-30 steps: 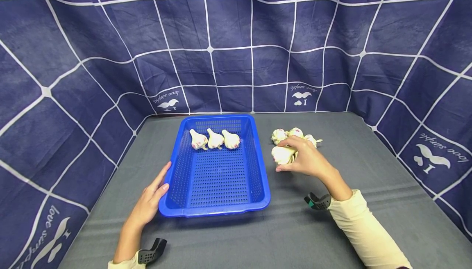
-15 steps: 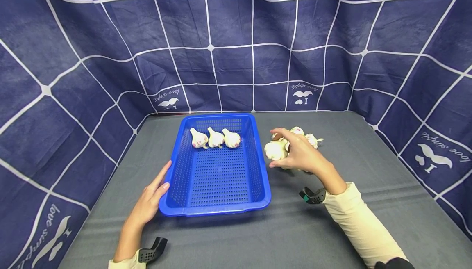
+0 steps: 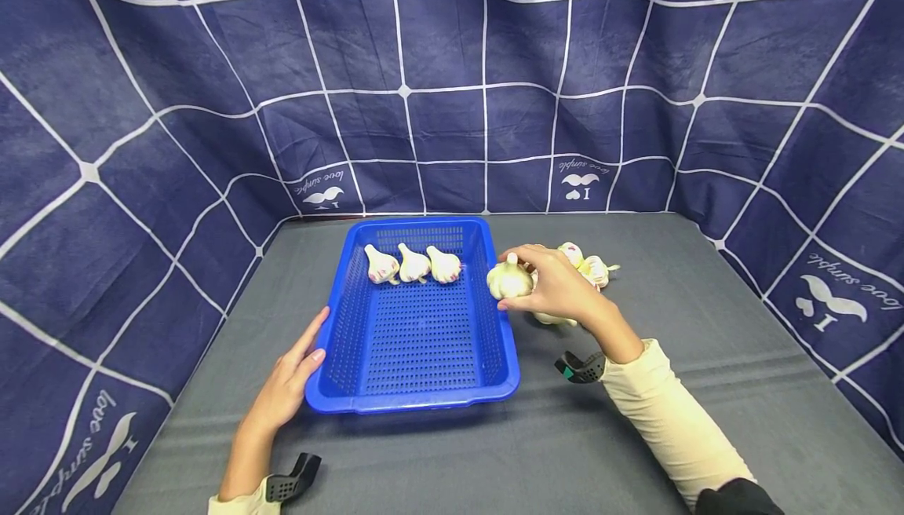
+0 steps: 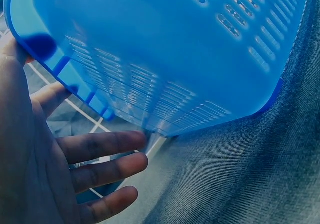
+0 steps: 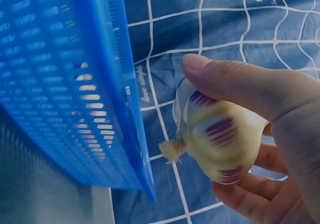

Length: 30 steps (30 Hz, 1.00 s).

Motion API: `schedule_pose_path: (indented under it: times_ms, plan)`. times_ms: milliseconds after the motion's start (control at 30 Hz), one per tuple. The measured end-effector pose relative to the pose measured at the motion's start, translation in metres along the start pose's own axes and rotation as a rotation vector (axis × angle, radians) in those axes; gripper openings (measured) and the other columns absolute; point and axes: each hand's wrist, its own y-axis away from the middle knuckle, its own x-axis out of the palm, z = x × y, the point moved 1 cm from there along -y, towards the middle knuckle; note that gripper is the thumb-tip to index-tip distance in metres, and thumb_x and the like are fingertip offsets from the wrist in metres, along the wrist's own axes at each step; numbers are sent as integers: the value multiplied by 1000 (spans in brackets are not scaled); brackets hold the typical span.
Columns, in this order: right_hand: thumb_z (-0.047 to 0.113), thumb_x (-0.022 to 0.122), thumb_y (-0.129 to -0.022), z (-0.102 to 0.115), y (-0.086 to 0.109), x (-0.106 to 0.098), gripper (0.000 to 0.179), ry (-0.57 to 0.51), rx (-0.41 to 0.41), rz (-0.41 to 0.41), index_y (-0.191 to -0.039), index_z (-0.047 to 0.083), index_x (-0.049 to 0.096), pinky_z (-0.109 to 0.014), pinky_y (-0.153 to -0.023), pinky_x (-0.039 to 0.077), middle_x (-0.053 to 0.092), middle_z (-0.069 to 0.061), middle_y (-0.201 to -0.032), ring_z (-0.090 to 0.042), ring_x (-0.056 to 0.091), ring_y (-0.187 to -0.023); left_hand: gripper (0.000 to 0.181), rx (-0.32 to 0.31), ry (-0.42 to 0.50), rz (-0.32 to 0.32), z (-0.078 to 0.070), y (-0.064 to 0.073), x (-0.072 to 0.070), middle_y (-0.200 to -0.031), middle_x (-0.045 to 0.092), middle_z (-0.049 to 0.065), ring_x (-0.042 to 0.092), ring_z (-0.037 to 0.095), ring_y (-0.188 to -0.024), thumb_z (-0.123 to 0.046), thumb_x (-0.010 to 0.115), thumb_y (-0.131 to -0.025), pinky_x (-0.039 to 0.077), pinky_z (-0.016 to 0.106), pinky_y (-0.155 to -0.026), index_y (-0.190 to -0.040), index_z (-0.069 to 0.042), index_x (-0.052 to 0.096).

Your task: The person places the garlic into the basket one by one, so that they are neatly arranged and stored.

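Observation:
A blue plastic basket [image 3: 424,403] holds three garlic bulbs [image 3: 413,266] side by side at its far end. My left hand [image 3: 278,385] rests against the basket's left rim with its fingers fairly straight; the left wrist view shows several fingers [image 4: 102,149] spread below the rim. Between thumb and fingers, my right hand [image 3: 561,283] holds another garlic bulb [image 3: 510,281] close to the basket's right rim. Purple streaks and a root tuft show on that bulb [image 5: 220,134] in the right wrist view, where it is apart from the basket wall [image 5: 107,84].
Several more garlic bulbs [image 3: 597,271] lie on the grey cloth-covered table [image 3: 678,303] to the right of the basket, partly hidden behind the right hand. A dark blue curtain with white lines [image 3: 445,130] encloses the table at the back and sides.
My right hand has moved left with the garlic bulb, from the group on the table to the basket's right rim; the bulb now stands more upright. The left hand and basket stay put.

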Motion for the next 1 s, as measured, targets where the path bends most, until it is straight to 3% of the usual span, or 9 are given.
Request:
schedule_pose_path:
  times_ms: [567,867,1000]
  plan:
    - [31,87,-71,5,-30,17,53,-48,-34,88,-117,10,69,-30,-62,45,62,-3,-100,-15,55,-82,56,7,-2,3,0,0,0,-154,34,23,36,-8,-130,-3,44,-101,26,7,-103,-156,-11,32]
    - [32,85,-74,10,-45,23,42,-61,-34,95,-101,7,65,-32,-65,50,61,0,-85,-16,57,-74,56,5,0,1,-1,0,0,-153,36,22,37,-8,-129,-3,44,-101,27,7,-103,-156,-13,32]
    - [34,85,-76,17,-52,26,44,-89,-22,142,-104,7,65,-30,-63,48,63,0,-84,-21,59,-73,56,4,-1,1,-2,0,0,-154,35,22,37,-8,-128,-3,44,-101,27,6,-102,-156,-12,32]
